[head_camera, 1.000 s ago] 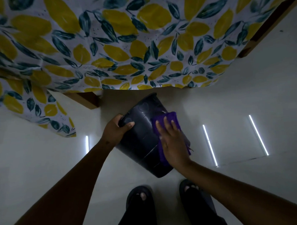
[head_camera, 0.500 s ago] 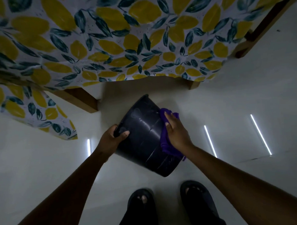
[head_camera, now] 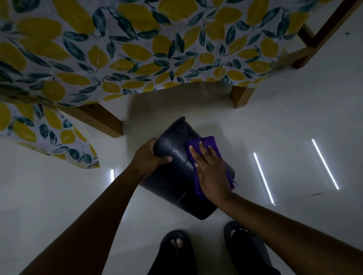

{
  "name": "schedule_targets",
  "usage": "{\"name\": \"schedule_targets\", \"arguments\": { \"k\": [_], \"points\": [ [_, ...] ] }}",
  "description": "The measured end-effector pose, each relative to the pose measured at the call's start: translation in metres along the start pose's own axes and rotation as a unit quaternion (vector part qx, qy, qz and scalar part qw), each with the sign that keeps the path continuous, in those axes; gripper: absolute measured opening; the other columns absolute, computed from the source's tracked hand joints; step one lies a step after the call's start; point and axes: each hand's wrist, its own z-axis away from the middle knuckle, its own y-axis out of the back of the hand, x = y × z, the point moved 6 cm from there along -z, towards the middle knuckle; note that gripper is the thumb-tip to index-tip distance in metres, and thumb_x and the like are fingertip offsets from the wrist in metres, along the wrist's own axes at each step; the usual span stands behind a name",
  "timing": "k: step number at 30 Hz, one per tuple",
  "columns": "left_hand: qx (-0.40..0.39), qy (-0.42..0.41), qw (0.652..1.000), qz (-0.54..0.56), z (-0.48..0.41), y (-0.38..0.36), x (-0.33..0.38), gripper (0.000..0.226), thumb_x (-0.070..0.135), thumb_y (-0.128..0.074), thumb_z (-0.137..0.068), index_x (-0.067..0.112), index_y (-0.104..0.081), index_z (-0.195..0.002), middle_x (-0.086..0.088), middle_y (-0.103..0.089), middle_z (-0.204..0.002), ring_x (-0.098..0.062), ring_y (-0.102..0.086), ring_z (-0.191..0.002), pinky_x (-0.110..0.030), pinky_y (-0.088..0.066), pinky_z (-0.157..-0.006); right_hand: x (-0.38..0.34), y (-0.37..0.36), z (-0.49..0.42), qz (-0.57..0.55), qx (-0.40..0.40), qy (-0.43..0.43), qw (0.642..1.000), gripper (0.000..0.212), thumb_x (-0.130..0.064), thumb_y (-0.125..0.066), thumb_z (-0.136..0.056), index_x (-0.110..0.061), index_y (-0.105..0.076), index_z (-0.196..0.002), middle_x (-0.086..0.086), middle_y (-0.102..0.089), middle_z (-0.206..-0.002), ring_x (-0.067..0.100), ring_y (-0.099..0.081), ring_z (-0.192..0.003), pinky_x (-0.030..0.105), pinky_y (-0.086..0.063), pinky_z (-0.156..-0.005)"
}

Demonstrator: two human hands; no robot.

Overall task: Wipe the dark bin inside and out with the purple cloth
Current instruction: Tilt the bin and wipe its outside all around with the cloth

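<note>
The dark bin (head_camera: pixel 173 178) is held tilted above the white floor, its base pointing toward me and its mouth facing away under the table. My left hand (head_camera: pixel 149 157) grips the bin's left side wall, thumb on the outside. My right hand (head_camera: pixel 210 173) lies flat on the purple cloth (head_camera: pixel 205 144), pressing it against the bin's outer wall on the right. The cloth shows above my fingers and hangs down past my palm. The bin's inside is hidden.
A table with wooden legs (head_camera: pixel 102 121) and a lemon-and-leaf print tablecloth (head_camera: pixel 132 46) stands just beyond the bin. The glossy white floor (head_camera: pixel 289 123) shows bright light reflections on the right. My feet in dark sandals (head_camera: pixel 176 246) are directly below the bin.
My right hand has slid the cloth back over the bin's outer wall, from its right edge toward the middle. My left hand has shifted up along the bin's wall.
</note>
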Motion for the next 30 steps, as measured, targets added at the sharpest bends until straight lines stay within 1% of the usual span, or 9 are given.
{"name": "schedule_targets", "arguments": {
  "k": [4,6,8,11,14,18,25,27,30],
  "points": [
    [0.002,0.007,1.000,0.000,0.004,0.000,-0.008,0.055,0.023,-0.076,-0.077,0.015,-0.048,-0.124,-0.005,-0.059,-0.123,-0.022,-0.055,-0.112,-0.032,-0.045,-0.092,-0.030,-0.004,-0.023,0.022,-0.015,0.079,0.996,0.076,-0.011,-0.055,-0.089,-0.030,-0.015,-0.150,0.001,-0.012,-0.160,0.034,-0.007,-0.146,0.054,-0.026,-0.113],
    [0.004,0.014,1.000,0.004,0.005,-0.001,-0.013,0.057,0.025,-0.076,-0.077,0.015,-0.047,-0.125,-0.005,-0.059,-0.124,-0.022,-0.055,-0.113,-0.034,-0.045,-0.094,-0.032,-0.002,-0.039,0.010,-0.021,0.092,0.995,0.061,-0.020,-0.044,-0.095,-0.030,-0.018,-0.150,0.001,-0.015,-0.160,0.032,-0.010,-0.147,0.052,-0.027,-0.114],
    [0.013,0.004,1.000,-0.002,0.006,0.001,-0.012,0.054,0.026,-0.075,-0.078,0.016,-0.048,-0.124,-0.002,-0.059,-0.120,-0.018,-0.055,-0.108,-0.032,-0.045,-0.090,-0.019,0.003,-0.048,-0.046,-0.014,0.039,0.998,0.051,-0.027,-0.033,-0.100,-0.030,-0.019,-0.150,0.002,-0.017,-0.160,0.028,-0.014,-0.146,0.045,-0.026,-0.114],
    [0.024,0.003,1.000,0.018,0.012,0.002,-0.014,0.048,0.025,-0.075,-0.079,0.019,-0.050,-0.119,0.002,-0.060,-0.112,-0.016,-0.056,-0.102,-0.030,-0.046,-0.085,0.023,0.000,-0.039,-0.157,-0.035,-0.109,0.981,0.049,-0.030,-0.030,-0.102,-0.032,-0.019,-0.150,0.002,-0.022,-0.157,0.026,-0.028,-0.142,0.040,-0.034,-0.105],
    [0.029,0.012,0.999,0.025,0.019,0.002,-0.020,0.048,0.024,-0.075,-0.078,0.018,-0.050,-0.119,0.001,-0.059,-0.112,-0.017,-0.056,-0.102,-0.030,-0.044,-0.086,0.040,-0.003,-0.007,-0.158,-0.038,-0.166,0.973,0.047,-0.031,-0.028,-0.102,-0.034,-0.021,-0.148,0.001,-0.024,-0.157,0.024,-0.031,-0.140,0.047,-0.036,-0.108],
    [0.026,0.005,0.999,0.023,0.015,0.002,-0.019,0.047,0.023,-0.075,-0.078,0.019,-0.051,-0.117,0.001,-0.061,-0.111,-0.018,-0.057,-0.102,-0.031,-0.045,-0.086,0.007,-0.003,0.010,-0.069,0.006,-0.096,0.993,0.052,-0.018,-0.035,-0.101,-0.030,-0.020,-0.150,0.000,-0.015,-0.160,0.024,-0.014,-0.146,0.040,-0.025,-0.114],
    [0.015,0.006,1.000,0.004,0.009,0.002,-0.017,0.048,0.024,-0.074,-0.080,0.017,-0.049,-0.120,0.000,-0.059,-0.115,-0.017,-0.055,-0.105,-0.031,-0.043,-0.089,-0.022,-0.008,-0.042,-0.063,0.006,0.028,0.998,0.050,-0.020,-0.039,-0.099,-0.027,-0.030,-0.147,0.003,-0.024,-0.158,0.032,-0.019,-0.145,0.046,-0.030,-0.114],
    [0.016,0.005,1.000,0.008,0.010,0.003,-0.016,0.045,0.024,-0.073,-0.080,0.020,-0.049,-0.117,0.001,-0.060,-0.112,-0.017,-0.055,-0.104,-0.029,-0.043,-0.086,-0.005,-0.007,-0.054,-0.110,-0.004,-0.002,0.994,0.048,-0.023,-0.038,-0.100,-0.029,-0.029,-0.147,0.004,-0.025,-0.157,0.028,-0.023,-0.144,0.041,-0.029,-0.113],
    [0.013,0.014,1.000,0.021,0.015,0.004,-0.020,0.042,0.023,-0.073,-0.080,0.022,-0.049,-0.115,0.001,-0.059,-0.110,-0.018,-0.055,-0.103,-0.028,-0.043,-0.083,0.042,-0.016,-0.057,-0.195,-0.072,-0.161,0.965,0.045,-0.034,-0.030,-0.102,-0.040,-0.027,-0.146,0.007,-0.037,-0.151,0.031,-0.041,-0.133,0.042,-0.036,-0.107]
  ]
}}
